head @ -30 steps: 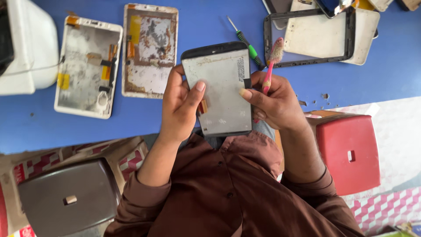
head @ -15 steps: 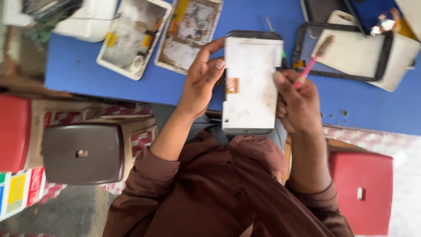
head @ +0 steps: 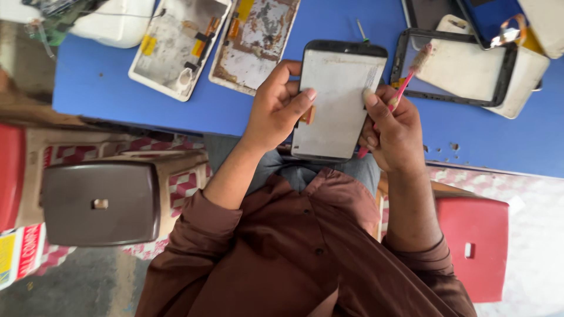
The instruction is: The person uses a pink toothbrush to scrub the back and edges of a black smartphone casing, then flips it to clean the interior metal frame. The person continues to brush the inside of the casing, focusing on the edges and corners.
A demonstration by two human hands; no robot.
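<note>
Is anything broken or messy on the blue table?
Yes. Two opened tablet shells lie with stained, scraped insides showing. Small dark crumbs are scattered on the blue table, beside the right hand holding a pink toothbrush.

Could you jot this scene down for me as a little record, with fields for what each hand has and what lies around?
Left hand: grips the tablet screen panel, thumb on its pale back
Right hand: steadies the panel's other edge, holds a pink toothbrush
Table: blue, with two opened tablet shells and a black-framed panel
Floor: grey stool, red stool
</note>
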